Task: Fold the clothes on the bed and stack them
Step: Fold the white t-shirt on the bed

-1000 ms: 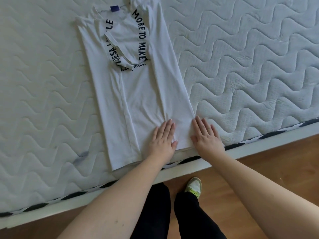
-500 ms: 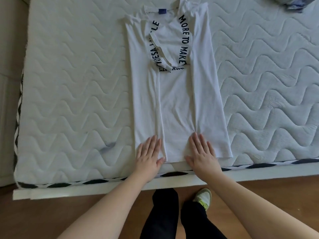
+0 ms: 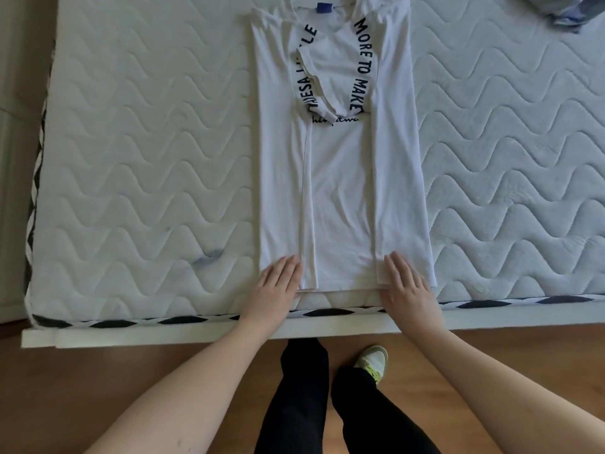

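A white T-shirt [image 3: 340, 178] with black lettering lies lengthwise on the mattress [image 3: 147, 158], both sides and sleeves folded in to a narrow strip. Its hem lies near the mattress's front edge. My left hand [image 3: 278, 286] rests flat on the hem's left corner, fingers straight. My right hand [image 3: 406, 286] lies flat on the hem's right part, fingers straight and pointing away from me.
A bluish-grey garment [image 3: 566, 8] shows at the far right corner of the mattress. A dark smudge [image 3: 209, 257] marks the quilting left of the shirt. The bed's white frame edge [image 3: 163, 332] runs along the front, with wooden floor [image 3: 98, 388] and my legs below.
Both hands have slid apart along the hem, the left toward the left corner, the right toward the right. The view has shifted, so the shirt sits straight before me.
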Demonstrator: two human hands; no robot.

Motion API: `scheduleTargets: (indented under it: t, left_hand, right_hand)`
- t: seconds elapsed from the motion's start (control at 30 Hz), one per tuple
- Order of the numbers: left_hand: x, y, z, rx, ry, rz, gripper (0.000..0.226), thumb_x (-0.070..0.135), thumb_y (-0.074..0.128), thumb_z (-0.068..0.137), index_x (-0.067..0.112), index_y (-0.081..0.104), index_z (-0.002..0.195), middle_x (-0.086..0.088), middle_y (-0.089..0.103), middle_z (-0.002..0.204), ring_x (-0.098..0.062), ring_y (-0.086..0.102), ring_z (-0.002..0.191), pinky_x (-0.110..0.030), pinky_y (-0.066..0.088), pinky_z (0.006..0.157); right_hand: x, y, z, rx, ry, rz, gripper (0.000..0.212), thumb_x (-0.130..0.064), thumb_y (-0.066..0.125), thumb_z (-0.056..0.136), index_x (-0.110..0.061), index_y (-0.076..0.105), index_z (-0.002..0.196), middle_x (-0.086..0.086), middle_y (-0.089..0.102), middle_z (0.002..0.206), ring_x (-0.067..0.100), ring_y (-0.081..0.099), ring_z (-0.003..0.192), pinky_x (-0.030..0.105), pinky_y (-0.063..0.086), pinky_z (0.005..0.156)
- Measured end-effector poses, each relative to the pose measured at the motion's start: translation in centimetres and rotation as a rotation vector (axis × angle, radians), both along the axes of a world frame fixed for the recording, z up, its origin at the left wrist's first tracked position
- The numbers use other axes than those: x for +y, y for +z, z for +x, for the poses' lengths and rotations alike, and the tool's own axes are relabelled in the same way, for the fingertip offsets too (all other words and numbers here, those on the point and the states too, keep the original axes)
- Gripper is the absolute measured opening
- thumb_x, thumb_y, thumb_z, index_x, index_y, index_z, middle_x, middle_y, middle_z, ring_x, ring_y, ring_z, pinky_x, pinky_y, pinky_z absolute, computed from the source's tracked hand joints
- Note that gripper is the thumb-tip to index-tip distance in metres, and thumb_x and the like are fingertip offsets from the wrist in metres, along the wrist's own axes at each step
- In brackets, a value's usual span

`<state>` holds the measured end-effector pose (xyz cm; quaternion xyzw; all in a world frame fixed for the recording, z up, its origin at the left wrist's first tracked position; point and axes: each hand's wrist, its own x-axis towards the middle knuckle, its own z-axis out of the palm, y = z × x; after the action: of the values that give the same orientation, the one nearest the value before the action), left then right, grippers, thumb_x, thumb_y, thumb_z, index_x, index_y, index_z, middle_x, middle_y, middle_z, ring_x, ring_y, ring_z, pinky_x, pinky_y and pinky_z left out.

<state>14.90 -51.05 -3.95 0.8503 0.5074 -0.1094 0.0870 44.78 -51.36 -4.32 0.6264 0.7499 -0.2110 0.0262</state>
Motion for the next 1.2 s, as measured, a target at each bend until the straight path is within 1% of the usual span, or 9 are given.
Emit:
scheduleTargets:
  t: [0.13,0.23,0.3,0.47,0.57,0.67,0.87,1.0,1.2]
  left_hand:
    - [-0.3,0.4,-0.2,-0.017,-0.076,0.125,0.047,0.007,0.038,0.088,0.005,0.064,0.126,-0.016,0.062,0.130,-0.035,0.061,0.118,-0.044,0.054,0.092]
    - [0.0,0.3,-0.4,-0.029,-0.095,0.140,0.044,0.008,0.052,0.084,0.012,0.064,0.126,-0.015,0.062,0.130,-0.035,0.061,0.116,-0.045,0.055,0.089]
    - [0.4,0.5,-0.2,-0.015,-0.088,0.096,0.055,0.009,0.066,0.077,0.015,0.059,0.131,-0.014,0.061,0.129,-0.036,0.060,0.114,-0.046,0.053,0.088]
    - [1.5,1.1,1.6,0.077,-0.138,0.050,0.066,0.014,0.055,0.085,0.020,0.038,0.149,-0.010,0.041,0.152,-0.030,0.042,0.137,-0.048,0.044,0.102]
    - [1.8,1.5,2.4,-0.040,-0.095,0.071,0.057,0.008,0.076,0.076,0.009,0.061,0.131,-0.012,0.059,0.135,-0.031,0.057,0.124,-0.043,0.051,0.096]
    - [1.7,1.7,2.4,-0.162,-0.079,0.159,0.042,0.001,0.072,0.076,0.005,0.070,0.117,-0.011,0.069,0.120,-0.029,0.066,0.110,-0.039,0.057,0.085]
    - [1.8,2.5,1.9,-0.309,-0.074,0.227,0.029,-0.001,0.059,0.074,0.004,0.078,0.095,-0.008,0.076,0.098,-0.023,0.074,0.089,-0.030,0.060,0.064]
    - [1.8,3.1,2.1,-0.347,-0.015,0.112,0.039,-0.012,0.085,0.047,0.003,0.078,0.083,-0.010,0.076,0.087,-0.025,0.074,0.080,-0.033,0.060,0.057]
    - [0.6,4.2,2.8,-0.319,0.047,-0.028,0.044,-0.015,0.084,0.040,0.006,0.075,0.077,-0.006,0.070,0.067,-0.022,0.069,0.063,-0.028,0.055,0.050]
  right_hand:
    - [-0.2,-0.5,0.7,-0.071,0.114,0.143,0.069,0.000,0.078,0.069,0.000,0.055,0.134,0.019,0.054,0.136,0.037,0.053,0.126,0.048,0.048,0.098]
    - [0.0,-0.5,1.0,-0.103,0.267,0.217,0.069,0.009,0.072,0.067,0.003,0.055,0.133,0.021,0.056,0.135,0.038,0.057,0.122,0.048,0.053,0.094]
    - [0.2,-0.3,1.3,-0.111,0.322,0.269,0.066,0.011,0.067,0.068,0.005,0.056,0.132,0.021,0.057,0.133,0.037,0.059,0.119,0.048,0.054,0.092]
    - [0.5,0.3,1.1,-0.161,0.339,0.234,0.078,0.005,0.079,0.058,0.003,0.056,0.133,0.019,0.058,0.132,0.034,0.060,0.118,0.047,0.052,0.095]
    - [0.6,0.5,1.2,-0.149,0.334,0.213,0.081,0.006,0.079,0.058,0.001,0.055,0.135,0.018,0.058,0.133,0.033,0.060,0.118,0.045,0.052,0.095]
    - [1.1,0.9,1.8,-0.093,0.335,0.209,0.077,0.009,0.076,0.058,-0.002,0.059,0.132,0.014,0.061,0.130,0.033,0.062,0.114,0.045,0.054,0.089]
    - [2.6,1.8,1.4,0.016,0.225,0.199,0.057,0.013,0.082,0.054,-0.010,0.073,0.106,0.003,0.071,0.099,0.028,0.068,0.086,0.038,0.056,0.073]
    - [2.7,2.2,1.5,0.052,0.199,0.201,0.048,0.010,0.086,0.054,-0.013,0.077,0.094,-0.001,0.072,0.087,0.026,0.068,0.075,0.035,0.055,0.067]
    - [1.4,3.2,2.1,0.077,0.169,0.168,0.049,0.016,0.083,0.049,-0.012,0.077,0.088,0.000,0.073,0.079,0.027,0.067,0.066,0.034,0.055,0.055]
